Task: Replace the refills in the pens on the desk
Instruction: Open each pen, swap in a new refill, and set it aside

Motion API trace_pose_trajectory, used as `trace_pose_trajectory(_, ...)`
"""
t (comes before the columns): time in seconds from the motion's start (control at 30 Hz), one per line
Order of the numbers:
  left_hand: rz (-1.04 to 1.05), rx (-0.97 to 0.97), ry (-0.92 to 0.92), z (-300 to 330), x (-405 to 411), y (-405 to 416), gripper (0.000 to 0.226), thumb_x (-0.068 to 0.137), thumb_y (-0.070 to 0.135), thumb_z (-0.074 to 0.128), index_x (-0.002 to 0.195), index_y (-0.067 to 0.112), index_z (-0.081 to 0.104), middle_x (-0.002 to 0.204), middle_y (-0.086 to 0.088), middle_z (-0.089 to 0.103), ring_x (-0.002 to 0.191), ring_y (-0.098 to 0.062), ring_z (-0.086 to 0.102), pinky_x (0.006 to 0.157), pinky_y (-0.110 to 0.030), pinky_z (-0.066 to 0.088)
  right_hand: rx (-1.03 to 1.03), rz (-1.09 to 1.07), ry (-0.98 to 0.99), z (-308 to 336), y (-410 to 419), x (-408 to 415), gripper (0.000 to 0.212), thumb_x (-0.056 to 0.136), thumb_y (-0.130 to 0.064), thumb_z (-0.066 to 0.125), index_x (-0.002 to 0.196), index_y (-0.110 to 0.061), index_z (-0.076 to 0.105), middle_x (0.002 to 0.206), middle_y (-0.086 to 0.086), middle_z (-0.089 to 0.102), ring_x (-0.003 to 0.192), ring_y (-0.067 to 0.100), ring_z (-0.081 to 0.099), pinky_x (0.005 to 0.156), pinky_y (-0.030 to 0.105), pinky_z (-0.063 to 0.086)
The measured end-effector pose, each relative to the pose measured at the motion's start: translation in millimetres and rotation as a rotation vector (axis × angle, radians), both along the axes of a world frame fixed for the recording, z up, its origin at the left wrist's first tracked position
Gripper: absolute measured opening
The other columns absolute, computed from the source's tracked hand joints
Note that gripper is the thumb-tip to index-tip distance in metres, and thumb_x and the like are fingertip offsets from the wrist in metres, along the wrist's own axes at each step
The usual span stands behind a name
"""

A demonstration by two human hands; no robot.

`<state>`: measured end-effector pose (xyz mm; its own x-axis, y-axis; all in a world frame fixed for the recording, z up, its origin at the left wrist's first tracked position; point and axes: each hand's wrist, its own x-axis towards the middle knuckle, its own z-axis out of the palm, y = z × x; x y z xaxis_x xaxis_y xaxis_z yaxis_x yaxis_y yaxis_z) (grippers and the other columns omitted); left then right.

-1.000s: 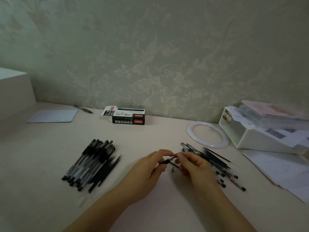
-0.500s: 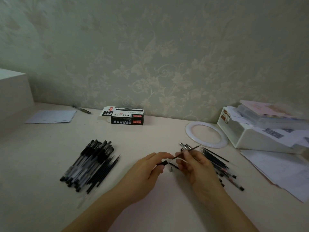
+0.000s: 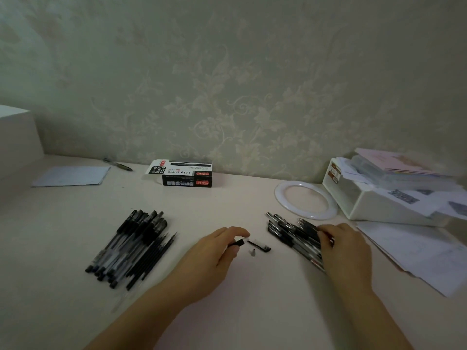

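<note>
The left hand [image 3: 214, 251] pinched an emptied pen barrel [image 3: 237, 243] above the desk [image 3: 227, 203]; the right hand [image 3: 341, 245] rested on the right pile [image 3: 290, 231], its grip unclear. Light, slick and stiff, the barrel seemed best held mid-body.

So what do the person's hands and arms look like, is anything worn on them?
Both forearms are bare to the frame's bottom edge: no sleeves, gloves, watch or bracelet show. The left hand and the right hand show no rings; the fingernails look short and unpainted, though blur limits detail.
</note>
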<state>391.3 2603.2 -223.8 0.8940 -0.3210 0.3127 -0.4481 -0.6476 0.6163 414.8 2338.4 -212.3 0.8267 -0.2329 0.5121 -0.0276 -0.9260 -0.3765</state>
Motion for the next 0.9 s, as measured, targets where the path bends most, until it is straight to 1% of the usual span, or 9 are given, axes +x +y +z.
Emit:
trace_pose_trajectory(0.2, -0.001, 0.026, -0.006, -0.2, -1.7, 1.3, 0.031, 0.101, 0.025, 0.042, 0.124, 0.046, 0.046, 0.102, 0.021, 0.053, 0.084, 0.002, 0.052, 0.072, -0.015, 0.043, -0.012, -0.028, 0.091, -4.9, 3.2, 2.2, 0.019, 0.096, -0.017, 0.056, 0.101, -0.015, 0.074, 0.091, 0.009, 0.066, 0.084, 0.032, 0.053, 0.07, 0.036, 0.038)
trace_pose_trajectory(0.3, -0.002, 0.043, -0.017, 1.3, -2.5, 1.3, 0.03, 0.102, 0.026, 0.041, 0.125, 0.045, 0.045, 0.104, 0.019, 0.054, 0.085, 0.002, 0.052, 0.074, -0.021, 0.046, -0.013, -0.028, 0.081, -6.7, 2.9, 3.9, 0.023, 0.098, -0.023, 0.053, 0.093, -0.013, 0.073, 0.083, 0.007, 0.062, 0.076, 0.028, 0.046, 0.067, 0.035, 0.035)
trace_pose_trajectory(0.4, 0.025, 0.074, -0.046, 1.9, -2.3, 2.8, 0.03, 0.101, 0.029, 0.042, 0.127, 0.045, 0.044, 0.105, 0.025, 0.05, 0.083, 0.012, 0.047, 0.068, -0.012, 0.04, -0.005, -0.019, 0.079, -7.1, 3.1, 4.2, 0.026, 0.099, -0.027, 0.052, 0.089, -0.013, 0.072, 0.081, 0.006, 0.06, 0.074, 0.025, 0.041, 0.066, 0.035, 0.033)
trace_pose_trajectory(0.47, 0.064, 0.1, -0.057, 2.8, -1.9, 4.6, 0.03, 0.1, 0.033, 0.043, 0.127, 0.046, 0.042, 0.105, 0.027, 0.047, 0.081, 0.016, 0.046, 0.067, -0.009, 0.036, 0.005, -0.003, 0.087, -6.4, 4.9, 4.0, 0.026, 0.099, -0.028, 0.052, 0.093, -0.014, 0.072, 0.085, 0.006, 0.062, 0.077, 0.026, 0.044, 0.067, 0.037, 0.038)
trace_pose_trajectory(0.57, 0.181, 0.117, -0.071, 6.9, -0.6, 9.2, 0.028, 0.098, 0.034, 0.047, 0.125, 0.042, 0.044, 0.11, 0.024, 0.052, 0.08, 0.007, 0.051, 0.068, -0.01, 0.04, 0.051, 0.052, 0.035, -3.4, 10.4, 2.6, 0.021, 0.097, -0.027, 0.055, 0.097, -0.015, 0.073, 0.091, 0.007, 0.065, 0.081, 0.029, 0.05, 0.072, 0.04, 0.043)
trace_pose_trajectory(0.63, 0.342, 0.151, -0.089, 12.4, 1.0, 15.8, 0.023, 0.096, 0.033, 0.05, 0.119, 0.036, 0.046, 0.107, 0.018, 0.057, 0.084, -0.001, 0.056, 0.071, -0.02, 0.049, 0.084, 0.118, -0.046, -1.1, 16.6, 0.2, 0.015, 0.095, -0.022, 0.06, 0.096, -0.015, 0.074, 0.092, 0.005, 0.068, 0.079, 0.027, 0.051, 0.072, 0.042, 0.046)
trace_pose_trajectory(0.67, 0.436, 0.176, -0.085, 15.7, 1.7, 20.6, 0.021, 0.096, 0.033, 0.052, 0.116, 0.032, 0.047, 0.101, 0.014, 0.058, 0.083, -0.005, 0.057, 0.068, -0.023, 0.051, 0.096, 0.16, -0.083, -0.1, 20.8, -1.0, 0.012, 0.093, -0.02, 0.063, 0.094, -0.015, 0.074, 0.091, 0.003, 0.068, 0.078, 0.026, 0.052, 0.072, 0.042, 0.047)
trace_pose_trajectory(0.77, 0.658, 0.288, -0.02, 22.1, 2.9, 37.9, 0.015, 0.095, 0.033, 0.054, 0.104, 0.023, 0.049, 0.087, 0.009, 0.052, 0.072, -0.009, 0.052, 0.055, -0.021, 0.041, 0.094, 0.288, -0.156, 1.5, 36.5, -4.0, 0.007, 0.09, -0.015, 0.067, 0.091, -0.016, 0.074, 0.085, -0.003, 0.067, 0.076, 0.022, 0.056, 0.071, 0.043, 0.049)
trace_pose_trajectory(0.9, 0.749, 0.408, 0.105, 20.5, 1.1, 56.7, 0.017, 0.093, 0.033, 0.057, 0.087, 0.02, 0.046, 0.086, 0.004, 0.054, 0.075, -0.015, 0.054, 0.062, -0.028, 0.045, 0.057, 0.429, -0.193, -1.1, 52.9, -6.7, 0.006, 0.088, -0.013, 0.069, 0.092, -0.015, 0.074, 0.082, -0.005, 0.066, 0.076, 0.02, 0.057, 0.071, 0.042, 0.05)
